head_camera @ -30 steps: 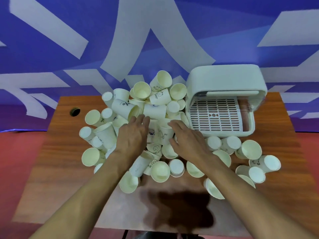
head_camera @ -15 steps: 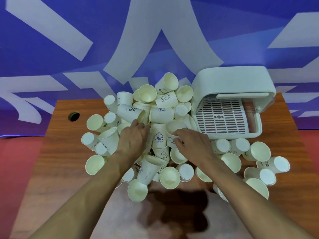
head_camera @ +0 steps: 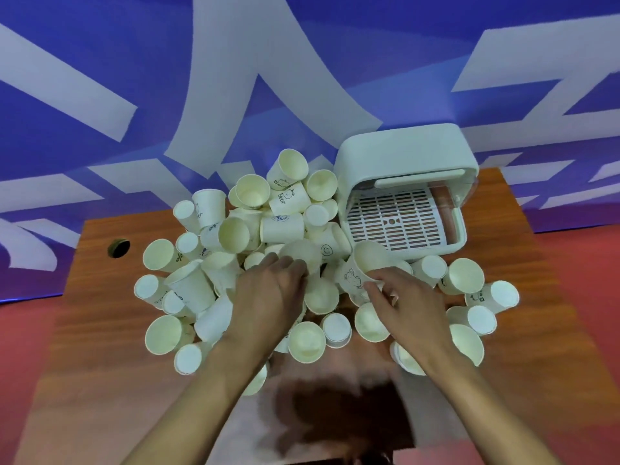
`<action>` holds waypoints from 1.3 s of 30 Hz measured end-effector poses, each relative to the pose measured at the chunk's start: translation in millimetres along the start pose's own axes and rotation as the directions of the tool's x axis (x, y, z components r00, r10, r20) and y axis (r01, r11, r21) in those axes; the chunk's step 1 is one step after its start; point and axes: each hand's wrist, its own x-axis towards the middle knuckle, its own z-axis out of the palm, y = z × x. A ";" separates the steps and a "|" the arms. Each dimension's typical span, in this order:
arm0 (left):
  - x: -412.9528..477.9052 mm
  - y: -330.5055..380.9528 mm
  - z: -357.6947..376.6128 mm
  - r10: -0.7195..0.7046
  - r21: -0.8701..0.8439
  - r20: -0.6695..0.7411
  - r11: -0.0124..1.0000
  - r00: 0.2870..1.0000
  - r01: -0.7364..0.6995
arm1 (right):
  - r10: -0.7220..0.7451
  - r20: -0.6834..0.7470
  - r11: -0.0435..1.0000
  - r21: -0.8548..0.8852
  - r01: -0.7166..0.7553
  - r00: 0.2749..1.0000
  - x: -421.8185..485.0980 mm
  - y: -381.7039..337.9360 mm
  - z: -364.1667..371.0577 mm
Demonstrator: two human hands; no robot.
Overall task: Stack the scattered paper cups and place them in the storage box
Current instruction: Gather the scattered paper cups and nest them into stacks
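Observation:
Several white paper cups (head_camera: 281, 226) lie in a loose heap across the middle of the wooden table (head_camera: 100, 330), some upright, most on their sides. My left hand (head_camera: 268, 297) grips a motion-blurred cup (head_camera: 300, 255) at the heap's centre. My right hand (head_camera: 409, 303) holds a cup with a bear drawing (head_camera: 364, 266) by its rim and side, tilted, mouth facing up and away. The white storage box (head_camera: 402, 156) stands at the back right, its front open, a slotted tray (head_camera: 392, 223) inside with no cups on it. The bear cup is just in front of the box.
More cups (head_camera: 466, 276) are scattered on the right in front of the box, and others (head_camera: 164, 333) on the left. A round cable hole (head_camera: 118, 248) sits at the table's back left. A blue and white patterned wall rises behind.
Both hands have closed on cups from the middle of the heap. My right hand has lifted the bear cup and drawn it rightward toward the box front.

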 end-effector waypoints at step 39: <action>-57.5 179.2 106.4 0.287 -0.104 0.448 0.957 0.847 -0.269 | 0.158 0.177 0.961 -0.255 -0.110 0.971 -119.4 159.9 -39.7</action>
